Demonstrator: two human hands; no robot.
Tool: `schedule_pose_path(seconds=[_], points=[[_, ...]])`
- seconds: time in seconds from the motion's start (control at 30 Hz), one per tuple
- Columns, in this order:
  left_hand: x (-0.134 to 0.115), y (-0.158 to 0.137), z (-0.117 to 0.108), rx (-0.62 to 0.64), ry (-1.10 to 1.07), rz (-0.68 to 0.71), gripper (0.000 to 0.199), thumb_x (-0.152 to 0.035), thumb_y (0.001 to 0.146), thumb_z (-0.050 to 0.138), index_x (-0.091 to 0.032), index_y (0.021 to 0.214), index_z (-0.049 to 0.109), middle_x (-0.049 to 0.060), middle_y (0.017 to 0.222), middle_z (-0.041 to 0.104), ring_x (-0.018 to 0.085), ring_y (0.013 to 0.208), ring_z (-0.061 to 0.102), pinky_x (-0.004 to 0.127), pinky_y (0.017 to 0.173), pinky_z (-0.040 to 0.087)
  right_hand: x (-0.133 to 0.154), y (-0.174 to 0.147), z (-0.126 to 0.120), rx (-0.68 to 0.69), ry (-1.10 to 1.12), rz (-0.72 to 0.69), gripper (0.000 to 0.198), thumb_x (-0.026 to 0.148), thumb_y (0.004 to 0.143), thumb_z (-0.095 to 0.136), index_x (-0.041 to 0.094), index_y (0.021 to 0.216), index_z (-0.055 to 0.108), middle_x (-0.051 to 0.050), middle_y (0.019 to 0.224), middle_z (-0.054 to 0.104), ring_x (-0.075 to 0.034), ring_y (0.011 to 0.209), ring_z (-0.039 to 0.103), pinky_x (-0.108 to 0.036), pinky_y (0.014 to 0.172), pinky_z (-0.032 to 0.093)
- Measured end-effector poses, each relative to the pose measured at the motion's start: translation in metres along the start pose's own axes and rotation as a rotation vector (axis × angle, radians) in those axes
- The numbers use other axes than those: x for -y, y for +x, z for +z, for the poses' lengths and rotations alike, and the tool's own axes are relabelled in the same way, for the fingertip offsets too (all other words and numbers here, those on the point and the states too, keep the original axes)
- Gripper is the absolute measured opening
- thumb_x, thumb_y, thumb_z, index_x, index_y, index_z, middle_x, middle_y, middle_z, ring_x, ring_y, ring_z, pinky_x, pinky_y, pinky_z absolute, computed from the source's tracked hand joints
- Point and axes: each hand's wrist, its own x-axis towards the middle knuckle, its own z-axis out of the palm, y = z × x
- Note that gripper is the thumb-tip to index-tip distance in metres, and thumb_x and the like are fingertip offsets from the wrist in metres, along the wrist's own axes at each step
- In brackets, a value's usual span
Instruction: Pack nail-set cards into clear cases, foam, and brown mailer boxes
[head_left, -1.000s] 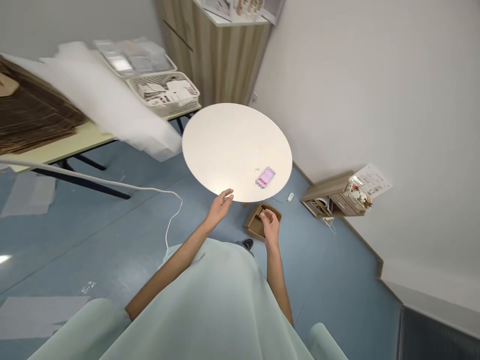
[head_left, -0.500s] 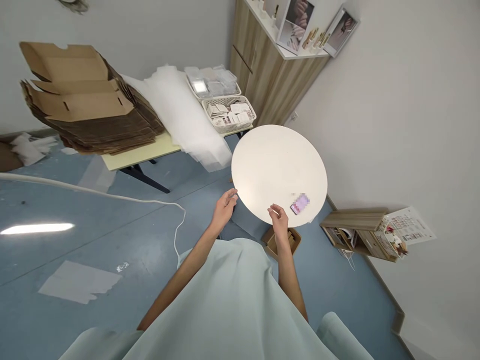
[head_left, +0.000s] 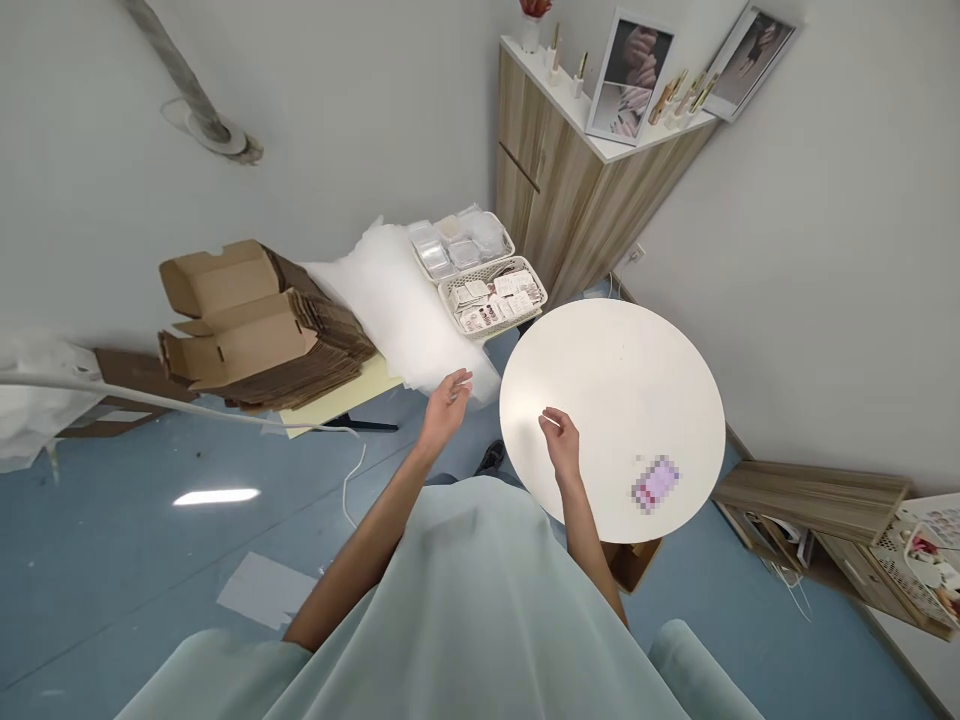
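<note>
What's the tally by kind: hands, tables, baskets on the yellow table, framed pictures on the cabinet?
Hands: 2 (left hand, right hand)
Tables: 2 (round white table, yellow table)
Baskets on the yellow table: 2 (front basket, back basket)
Framed pictures on the cabinet: 2
Total: 8
</note>
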Motion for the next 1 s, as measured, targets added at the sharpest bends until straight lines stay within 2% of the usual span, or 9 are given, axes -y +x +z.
schedule_pose_path(seconds=[0.17,0.3,0.47,0.6,0.7,0.87,1.0], points=[[-0.013,0.065,0.009,0.011,0.045,0.015,0.049,-0.041,0.099,0.063,-0.02,0.142,0.07,0.016,0.152,0.074,0.033,0.137,0.071,0.05,0.114,0.059,0.02,0.026,0.016,-0.038,0.015,0.033,0.051,0.058,0.086,0.079,0.023,0.123,0.076,-0.015,0.142,0.078,-0.032,0.131,0.076,-0.049,0.116,0.058],[-0.02,0.126,0.022,0.059,0.109,0.017,0.041,-0.036,0.097,0.065,-0.019,0.134,0.073,0.015,0.142,0.078,0.031,0.131,0.074,0.046,0.113,0.06,0.031,0.034,0.027,-0.105,0.051,0.054,0.052,0.058,0.086,0.079,0.023,0.124,0.076,-0.016,0.141,0.079,-0.032,0.133,0.075,-0.049,0.118,0.057],[-0.023,0.213,0.051,0.15,0.298,0.036,0.038,-0.029,0.097,0.063,-0.017,0.131,0.075,0.015,0.141,0.079,0.031,0.125,0.076,0.046,0.116,0.057,0.039,0.027,0.038,-0.268,0.068,0.081,0.051,0.058,0.087,0.079,0.023,0.123,0.077,-0.015,0.137,0.081,-0.032,0.134,0.075,-0.048,0.118,0.057],[-0.02,0.267,0.078,0.191,0.429,0.054,0.044,-0.026,0.094,0.063,-0.015,0.135,0.075,0.019,0.141,0.077,0.036,0.123,0.077,0.052,0.117,0.056,0.042,0.01,0.049,-0.44,0.063,0.123,0.054,0.061,0.085,0.081,0.022,0.121,0.078,-0.017,0.138,0.08,-0.032,0.135,0.075,-0.047,0.115,0.059],[-0.015,0.294,0.091,0.238,0.5,0.09,0.05,-0.023,0.092,0.062,-0.016,0.14,0.074,0.022,0.14,0.076,0.041,0.126,0.074,0.058,0.117,0.055,0.043,-0.004,0.06,-0.547,0.061,0.165,0.057,0.062,0.084,0.083,0.021,0.123,0.078,-0.017,0.138,0.081,-0.033,0.134,0.075,-0.047,0.114,0.06],[0.001,0.316,0.099,0.32,0.641,0.197,0.054,-0.021,0.089,0.06,-0.01,0.141,0.073,0.026,0.139,0.07,0.043,0.143,0.059,0.055,0.127,0.044,0.037,-0.028,0.083,-0.652,0.048,0.239,0.058,0.062,0.084,0.084,0.021,0.124,0.079,-0.016,0.137,0.081,-0.033,0.133,0.076,-0.046,0.112,0.062],[0.012,0.322,0.1,0.319,0.696,0.22,0.052,-0.024,0.094,0.056,-0.019,0.142,0.075,0.022,0.135,0.069,0.041,0.139,0.06,0.051,0.123,0.048,0.035,-0.045,0.098,-0.737,0.059,0.239,0.058,0.062,0.086,0.084,0.021,0.125,0.079,-0.016,0.139,0.08,-0.033,0.135,0.074,-0.046,0.115,0.06]])
